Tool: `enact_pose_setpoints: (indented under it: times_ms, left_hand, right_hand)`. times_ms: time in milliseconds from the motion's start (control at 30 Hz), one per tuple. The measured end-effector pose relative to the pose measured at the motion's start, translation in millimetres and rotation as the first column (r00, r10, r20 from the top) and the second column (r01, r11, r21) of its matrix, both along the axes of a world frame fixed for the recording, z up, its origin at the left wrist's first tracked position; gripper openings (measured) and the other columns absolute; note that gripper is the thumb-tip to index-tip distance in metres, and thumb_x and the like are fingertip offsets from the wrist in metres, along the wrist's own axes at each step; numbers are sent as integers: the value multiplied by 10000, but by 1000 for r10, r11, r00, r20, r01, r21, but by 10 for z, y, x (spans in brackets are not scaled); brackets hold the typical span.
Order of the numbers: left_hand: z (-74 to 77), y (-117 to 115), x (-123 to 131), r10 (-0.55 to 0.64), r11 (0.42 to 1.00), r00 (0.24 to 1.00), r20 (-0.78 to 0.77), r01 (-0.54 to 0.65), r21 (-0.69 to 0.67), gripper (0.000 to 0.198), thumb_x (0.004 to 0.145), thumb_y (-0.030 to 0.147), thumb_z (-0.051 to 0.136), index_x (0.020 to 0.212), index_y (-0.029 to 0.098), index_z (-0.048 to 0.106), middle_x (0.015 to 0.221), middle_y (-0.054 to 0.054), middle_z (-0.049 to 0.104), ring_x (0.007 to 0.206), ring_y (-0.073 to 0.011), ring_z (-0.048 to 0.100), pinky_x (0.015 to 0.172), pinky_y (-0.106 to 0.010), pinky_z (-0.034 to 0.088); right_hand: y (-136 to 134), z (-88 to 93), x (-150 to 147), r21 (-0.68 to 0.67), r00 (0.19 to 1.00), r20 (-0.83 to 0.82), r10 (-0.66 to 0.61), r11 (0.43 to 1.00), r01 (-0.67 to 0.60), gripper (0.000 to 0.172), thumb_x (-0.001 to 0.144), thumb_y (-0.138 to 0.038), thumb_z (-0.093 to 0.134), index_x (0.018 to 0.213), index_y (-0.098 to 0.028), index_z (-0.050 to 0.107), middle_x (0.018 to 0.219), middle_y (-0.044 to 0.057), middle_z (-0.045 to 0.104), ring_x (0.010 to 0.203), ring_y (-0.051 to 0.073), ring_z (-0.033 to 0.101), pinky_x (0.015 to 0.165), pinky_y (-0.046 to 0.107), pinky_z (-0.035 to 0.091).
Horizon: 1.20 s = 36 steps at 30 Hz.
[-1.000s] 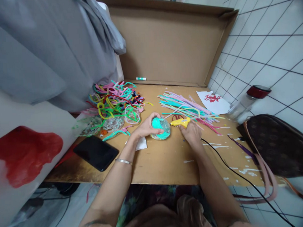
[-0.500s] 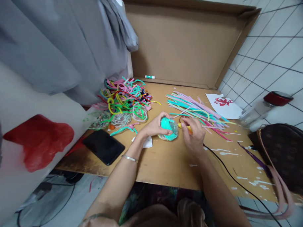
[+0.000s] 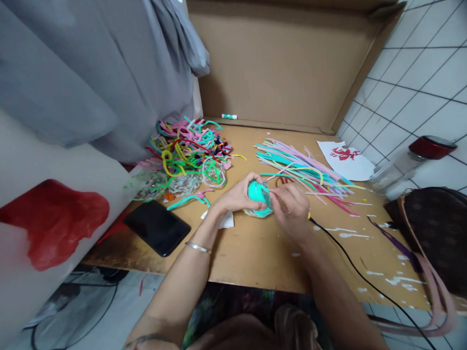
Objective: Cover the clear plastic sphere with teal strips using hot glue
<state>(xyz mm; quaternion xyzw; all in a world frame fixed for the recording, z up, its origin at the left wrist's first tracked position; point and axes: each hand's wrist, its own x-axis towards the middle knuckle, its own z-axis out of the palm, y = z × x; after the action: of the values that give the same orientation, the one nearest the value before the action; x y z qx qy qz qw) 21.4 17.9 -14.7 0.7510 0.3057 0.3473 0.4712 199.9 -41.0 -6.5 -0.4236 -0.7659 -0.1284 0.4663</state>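
My left hand curls around a small rounded piece wrapped in turquoise pipe cleaner, with a clear plastic-looking side facing right. At that right side, my right hand is closed in a pinch, fingertips against the edge. What lies between those fingertips is too small to make out. Just beside the right hand, a yellow tool end with a black cord shows on the table; the rest of it is hidden. A white paper scrap lies under my left wrist.
Loose coloured pipe cleaners are heaped at left, and straight ones lie behind my right hand. A black phone sits left. To the right are a paper with a red design, a bottle and a brown bag. Cardboard stands behind.
My right hand has let go of the yellow tool, which now lies beside it, and has moved left to pinch at the turquoise piece. My left hand keeps its hold.
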Motion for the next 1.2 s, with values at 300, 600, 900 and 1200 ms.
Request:
enact_pose_setpoints:
  times_ms: [300, 600, 900, 1200]
  left_hand:
    - [25, -3, -10, 9, 1000, 999, -36, -8, 6, 559, 580, 273, 783, 1012, 198, 436, 1156, -48, 561, 924, -167, 562, 751, -261, 472]
    - [-5, 17, -18, -4, 1000, 1000, 4, 4, 20, 569, 580, 309, 794, 1013, 197, 443, 1147, -55, 562, 999, -193, 569, 861, -316, 466]
    - [-12, 32, -31, -9, 1000, 1000, -16, 10, 19, 585, 577, 300, 801, 1018, 198, 431, 1173, -65, 553, 1028, -201, 564, 865, -321, 471]
    - [-2, 25, -34, -16, 1000, 1000, -14, 16, 3, 578, 576, 296, 799, 1019, 200, 439, 1240, -77, 536, 1069, -212, 559, 889, -332, 463]
  right_hand:
    - [-9, 2, 15, -86, 994, -38, 106, 990, -109, 101, 870, -204, 512, 840, -202, 609, 792, 48, 639, 758, 166, 578, 694, 317, 438]
    - [-4, -6, 28, -79, 984, -26, 176, 981, -178, 79, 850, -160, 542, 866, -198, 610, 779, 43, 622, 747, 168, 557, 676, 320, 423]
    - [-15, -9, 24, -78, 985, 34, 172, 983, -169, 105, 871, -175, 515, 881, -199, 616, 789, 47, 598, 753, 171, 538, 670, 318, 413]
    - [-16, -16, 32, -141, 981, 32, 191, 973, -185, 144, 888, -197, 484, 898, -198, 628, 816, 56, 598, 766, 177, 548, 686, 323, 429]
